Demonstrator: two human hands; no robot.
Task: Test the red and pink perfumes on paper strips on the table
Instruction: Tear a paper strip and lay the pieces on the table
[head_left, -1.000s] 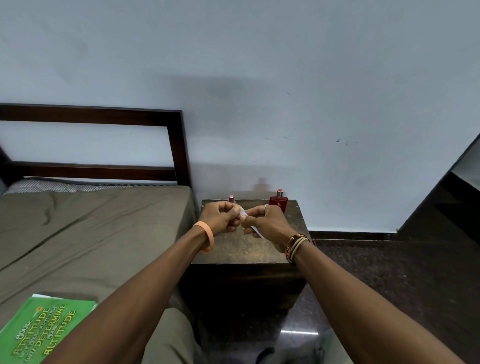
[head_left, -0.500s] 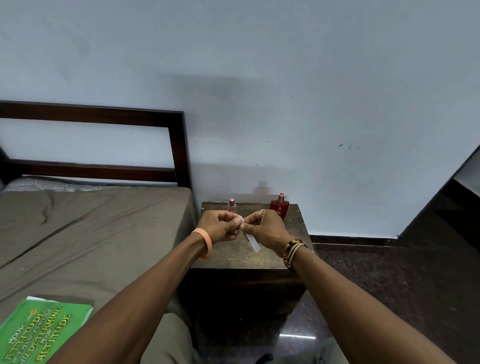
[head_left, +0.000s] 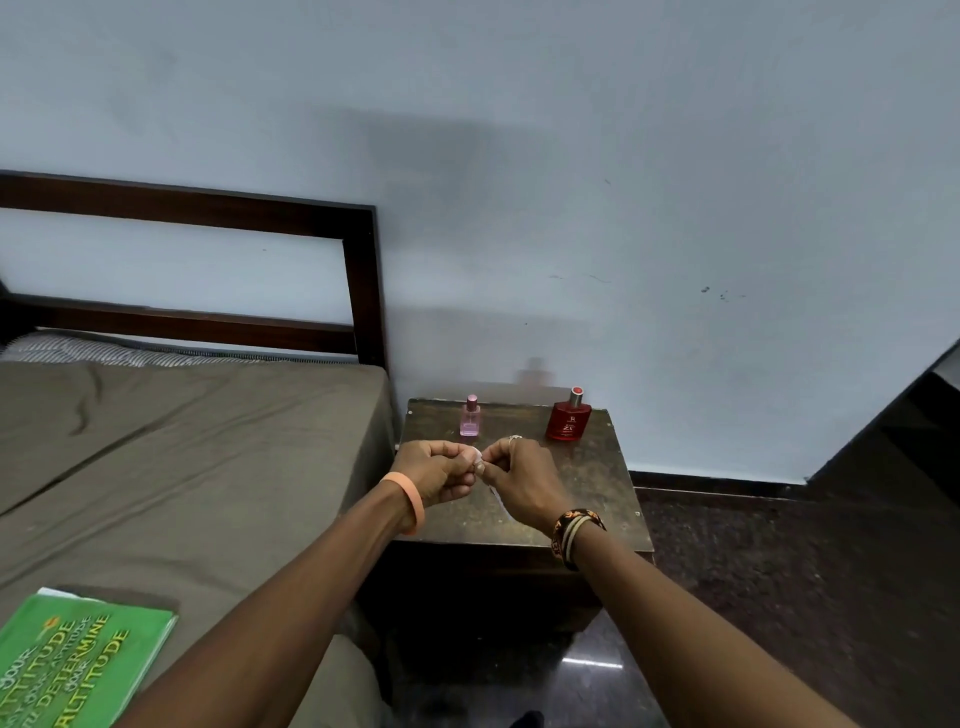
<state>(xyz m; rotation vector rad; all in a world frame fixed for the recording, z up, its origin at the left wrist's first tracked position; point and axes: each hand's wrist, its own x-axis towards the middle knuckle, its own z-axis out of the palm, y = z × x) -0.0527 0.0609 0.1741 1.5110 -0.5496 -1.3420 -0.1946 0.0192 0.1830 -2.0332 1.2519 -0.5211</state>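
A small pink perfume bottle (head_left: 470, 418) and a larger red perfume bottle (head_left: 568, 418) stand upright at the back of a dark wooden bedside table (head_left: 597, 483). In front of them, above the table, my left hand (head_left: 436, 470) and my right hand (head_left: 519, 480) meet fingertip to fingertip. Both pinch a thin white paper strip (head_left: 478, 457). The strip's lower end hangs down below my right hand; most of it is hidden by my fingers.
A bed with a brown sheet (head_left: 182, 467) and a dark wooden headboard (head_left: 363, 291) lies left of the table. A green book (head_left: 78, 660) rests on the bed near me. A pale wall (head_left: 571, 182) stands behind; dark floor (head_left: 779, 597) spreads to the right.
Both hands have shifted slightly towards me and lower over the table, still pinching the paper strip. The pink bottle, earlier partly hidden by my left hand, now shows fully.
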